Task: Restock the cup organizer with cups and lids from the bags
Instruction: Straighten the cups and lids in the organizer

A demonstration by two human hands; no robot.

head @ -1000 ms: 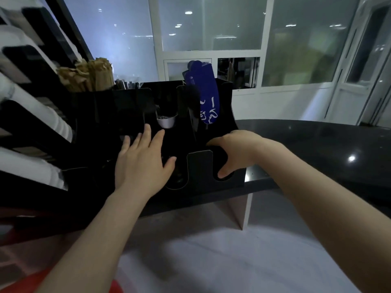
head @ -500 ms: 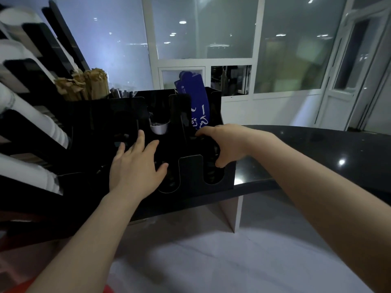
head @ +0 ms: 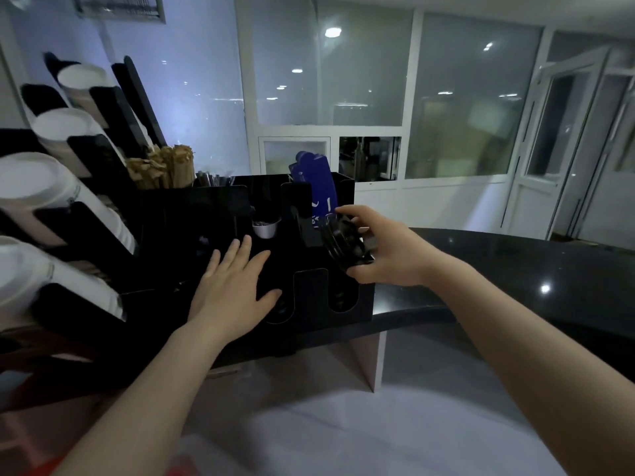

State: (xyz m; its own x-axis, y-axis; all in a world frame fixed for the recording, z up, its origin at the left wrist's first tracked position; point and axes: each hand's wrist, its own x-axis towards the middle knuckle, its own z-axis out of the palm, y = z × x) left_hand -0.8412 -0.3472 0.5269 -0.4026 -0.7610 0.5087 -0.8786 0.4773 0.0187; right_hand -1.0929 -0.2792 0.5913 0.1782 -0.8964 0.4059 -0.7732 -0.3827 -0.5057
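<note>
Curled around a stack of black lids (head: 343,243), our right hand (head: 388,255) held it tilted above the right front slot of the cup organizer (head: 311,293). Our left hand (head: 233,290) rested flat, fingers straight, against the organizer front.

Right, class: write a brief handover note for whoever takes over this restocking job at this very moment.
Left hand: open, flat against the black organizer front.
Right hand: grips a stack of black lids just above the organizer's right front slot.
White cup stacks sit in the angled racks on the left.
Left to do: lids not seated; likely lower them into that slot.
</note>
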